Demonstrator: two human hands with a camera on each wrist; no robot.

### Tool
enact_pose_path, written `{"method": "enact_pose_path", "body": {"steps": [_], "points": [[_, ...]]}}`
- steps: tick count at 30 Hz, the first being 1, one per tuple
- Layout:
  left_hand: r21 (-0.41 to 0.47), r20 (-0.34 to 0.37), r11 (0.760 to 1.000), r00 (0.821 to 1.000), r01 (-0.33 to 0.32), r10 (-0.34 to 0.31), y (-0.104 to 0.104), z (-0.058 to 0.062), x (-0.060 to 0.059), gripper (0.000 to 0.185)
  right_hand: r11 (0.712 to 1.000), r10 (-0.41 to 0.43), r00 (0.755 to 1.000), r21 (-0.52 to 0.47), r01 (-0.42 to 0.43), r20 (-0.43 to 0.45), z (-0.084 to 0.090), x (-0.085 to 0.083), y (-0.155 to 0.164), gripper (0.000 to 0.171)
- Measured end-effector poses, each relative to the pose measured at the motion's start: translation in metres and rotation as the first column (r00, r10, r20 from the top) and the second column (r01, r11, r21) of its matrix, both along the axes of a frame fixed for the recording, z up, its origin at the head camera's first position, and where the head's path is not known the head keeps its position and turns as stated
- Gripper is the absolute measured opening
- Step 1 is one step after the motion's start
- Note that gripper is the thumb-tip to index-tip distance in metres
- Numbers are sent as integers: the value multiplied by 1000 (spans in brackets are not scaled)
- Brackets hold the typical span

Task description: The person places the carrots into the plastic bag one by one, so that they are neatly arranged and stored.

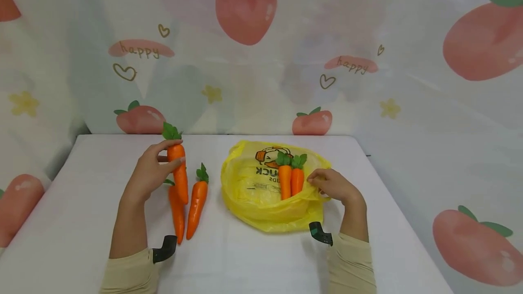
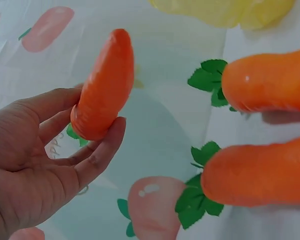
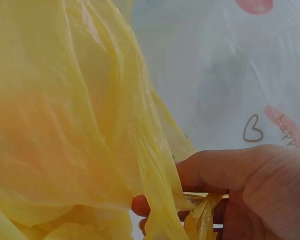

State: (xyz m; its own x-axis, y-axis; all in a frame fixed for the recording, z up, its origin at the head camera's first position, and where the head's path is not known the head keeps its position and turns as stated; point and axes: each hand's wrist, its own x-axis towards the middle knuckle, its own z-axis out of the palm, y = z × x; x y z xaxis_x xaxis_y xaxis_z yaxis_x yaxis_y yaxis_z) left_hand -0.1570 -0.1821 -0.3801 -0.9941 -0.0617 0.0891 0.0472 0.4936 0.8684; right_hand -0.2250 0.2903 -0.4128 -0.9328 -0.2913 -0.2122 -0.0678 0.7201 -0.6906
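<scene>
My left hand [image 1: 149,173] pinches a toy carrot [image 1: 178,173] near its leafy top, held upright above the table with the tip pointing down. In the left wrist view the thumb and fingers of the left hand [image 2: 55,160] grip the held carrot [image 2: 106,85] from both sides. Below it lie two more carrots, one partly covered [image 1: 176,214] and one to its right [image 1: 198,208]. My right hand [image 1: 335,185] pinches the edge of a yellow plastic bag [image 1: 265,217]. Two carrots [image 1: 284,180] rest in the bag's mouth, leaves up, their lower ends hidden.
A white cloth covers the table [image 1: 245,262]. Behind it hangs a fruit-printed backdrop [image 1: 261,80]. A black bracket [image 1: 165,248] sits at the left cuff and another [image 1: 320,232] at the right cuff. The bag lies right of the loose carrots.
</scene>
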Motion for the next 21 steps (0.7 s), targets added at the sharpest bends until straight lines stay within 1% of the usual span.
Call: {"method": "enact_pose_path", "body": {"steps": [3, 11, 18, 21], "points": [[-8, -14, 1000, 1000, 11, -11, 4, 5, -1, 53, 1000, -15, 1000, 1, 15, 7, 0, 0, -1, 23], [-13, -30, 1000, 1000, 9, -9, 18, 15, -4, 51, 1000, -6, 1000, 9, 6, 9, 0, 1, 0, 24], [-26, -44, 999, 998, 38, -40, 28, 28, -8, 51, 1000, -4, 1000, 10, 4, 9, 0, 0, 0, 24], [-26, -45, 999, 998, 41, -42, 33, 34, -8, 51, 1000, -2, 1000, 14, 2, 8, 0, 0, 0, 24]]}}
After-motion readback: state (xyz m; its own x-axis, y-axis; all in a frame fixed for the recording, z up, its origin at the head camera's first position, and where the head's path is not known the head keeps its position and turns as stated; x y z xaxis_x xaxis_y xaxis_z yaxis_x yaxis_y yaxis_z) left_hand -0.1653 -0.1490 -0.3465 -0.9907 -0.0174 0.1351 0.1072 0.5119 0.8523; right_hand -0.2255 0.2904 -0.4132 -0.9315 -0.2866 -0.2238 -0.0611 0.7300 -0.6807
